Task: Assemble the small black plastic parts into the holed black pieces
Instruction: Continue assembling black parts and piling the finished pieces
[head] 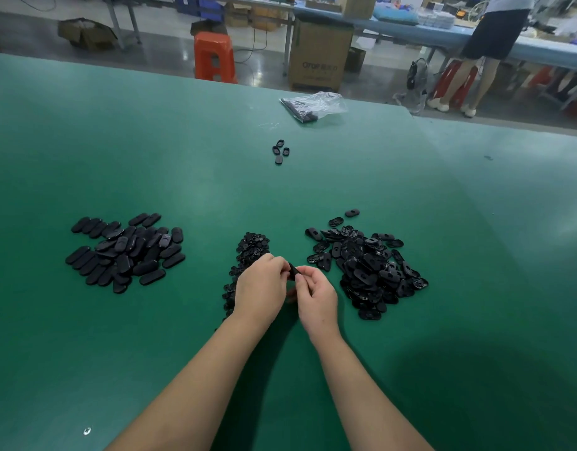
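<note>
Black piece [292,271] sits pinched between your two hands just above the green table [411,190]: your left hand [260,288] curls its fingers onto it from one side, your right hand [315,296] from the other. Small black parts [248,252] lie heaped just behind your left hand, holed pieces [368,265] piled to your right, and closed oval pieces [124,252] well off to your left.

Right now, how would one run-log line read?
hands: left and right pinch one black piece | small parts pile behind | holed pieces right | table
</note>
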Motion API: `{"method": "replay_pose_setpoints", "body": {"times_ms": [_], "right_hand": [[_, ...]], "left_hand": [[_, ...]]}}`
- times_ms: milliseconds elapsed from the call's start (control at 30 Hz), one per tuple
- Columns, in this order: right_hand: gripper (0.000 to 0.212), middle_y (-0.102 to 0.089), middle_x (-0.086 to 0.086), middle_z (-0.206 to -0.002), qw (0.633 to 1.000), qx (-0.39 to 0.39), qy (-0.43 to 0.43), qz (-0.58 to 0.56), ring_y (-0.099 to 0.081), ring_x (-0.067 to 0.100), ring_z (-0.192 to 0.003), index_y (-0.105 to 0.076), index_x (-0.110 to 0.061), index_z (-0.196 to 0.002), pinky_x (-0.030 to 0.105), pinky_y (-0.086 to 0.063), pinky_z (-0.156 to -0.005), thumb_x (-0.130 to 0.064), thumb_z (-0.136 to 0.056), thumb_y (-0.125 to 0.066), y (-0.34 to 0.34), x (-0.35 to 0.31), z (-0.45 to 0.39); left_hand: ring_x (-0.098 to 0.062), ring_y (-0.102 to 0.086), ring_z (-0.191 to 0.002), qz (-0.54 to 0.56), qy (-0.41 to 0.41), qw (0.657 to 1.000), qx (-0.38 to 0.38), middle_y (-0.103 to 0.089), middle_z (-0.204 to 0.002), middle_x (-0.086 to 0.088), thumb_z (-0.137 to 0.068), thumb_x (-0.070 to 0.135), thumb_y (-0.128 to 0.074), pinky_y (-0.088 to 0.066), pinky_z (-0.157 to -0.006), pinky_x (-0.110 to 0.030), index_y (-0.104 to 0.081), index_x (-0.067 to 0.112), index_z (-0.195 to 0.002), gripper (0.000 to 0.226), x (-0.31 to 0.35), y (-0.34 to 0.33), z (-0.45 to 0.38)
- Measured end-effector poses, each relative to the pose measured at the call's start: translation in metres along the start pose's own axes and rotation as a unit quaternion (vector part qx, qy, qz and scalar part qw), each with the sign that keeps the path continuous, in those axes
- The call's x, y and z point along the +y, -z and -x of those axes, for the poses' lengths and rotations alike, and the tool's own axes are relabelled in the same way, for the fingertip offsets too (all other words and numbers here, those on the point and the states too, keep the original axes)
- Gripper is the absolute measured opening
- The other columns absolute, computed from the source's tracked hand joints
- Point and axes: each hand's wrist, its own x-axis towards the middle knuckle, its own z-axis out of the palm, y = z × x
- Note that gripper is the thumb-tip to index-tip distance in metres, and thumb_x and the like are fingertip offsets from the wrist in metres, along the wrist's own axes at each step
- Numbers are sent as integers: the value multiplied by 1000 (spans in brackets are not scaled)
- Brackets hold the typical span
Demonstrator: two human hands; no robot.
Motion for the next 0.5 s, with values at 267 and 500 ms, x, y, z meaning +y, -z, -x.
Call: {"method": "replay_pose_setpoints", "body": {"times_ms": [267, 500], "right_hand": [[17, -76, -4, -95, 996, 15, -41, -74, -73, 4, -91, -63, -21, -97, 18, -55, -80, -4, -98, -61, -1, 3, -4], [21, -76, -9, -88, 997, 3, -33, -75, -71, 5, -85, -65, -26, -93, 19, -54, -75, -6, -97, -62, -1, 4, -3]], "left_hand": [[-27, -66, -90, 20, -110, 991, 69, -70, -101, -6, -85, 4, -68, -57, -65, -37, -78, 10, -97, 17, -3, -7, 18], [-13, -66, -103, 99, -31, 994, 30, -71, -117, 3, -90, 19, -69, -54, -89, -31, -77, 18, -97, 11, -3, -6, 14]]}}
